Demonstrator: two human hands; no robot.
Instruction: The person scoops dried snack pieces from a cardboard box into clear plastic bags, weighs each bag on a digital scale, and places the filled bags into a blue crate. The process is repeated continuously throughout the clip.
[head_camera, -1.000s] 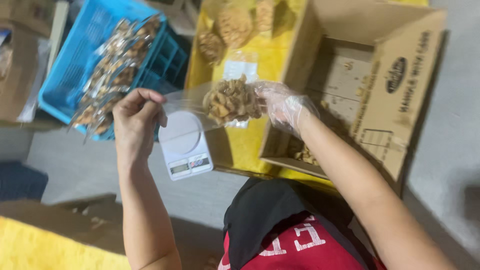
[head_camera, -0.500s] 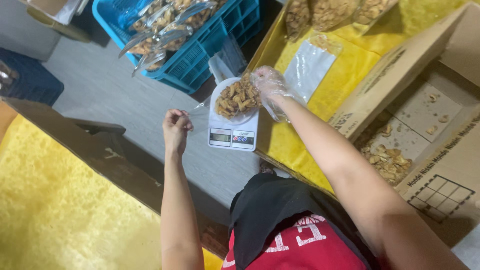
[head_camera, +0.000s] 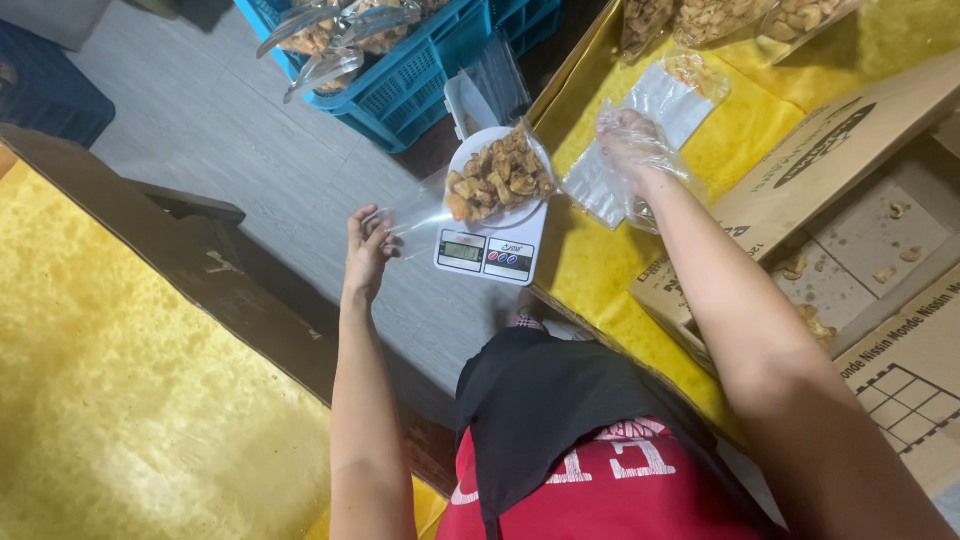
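The right hand (head_camera: 628, 140), gloved, has let go and hovers spread above the yellow table (head_camera: 590, 270). The clear bag of fried snacks (head_camera: 497, 177) now rests on the white scale (head_camera: 490, 240), so it can be weighed, while the left hand (head_camera: 368, 243) still pinches the bag's open end.

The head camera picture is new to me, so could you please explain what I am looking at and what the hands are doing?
It is one view from a camera worn on a person's head, looking down at their own arms. The bare left hand pinches the open end of a clear plastic bag of brown fried snack pieces, which rests on a small white digital kitchen scale. The right hand, in a thin clear plastic glove, hovers over the yellow cloth, holding nothing. Nearby are a blue plastic crate with more filled bags and an open brown cardboard box with loose pieces.
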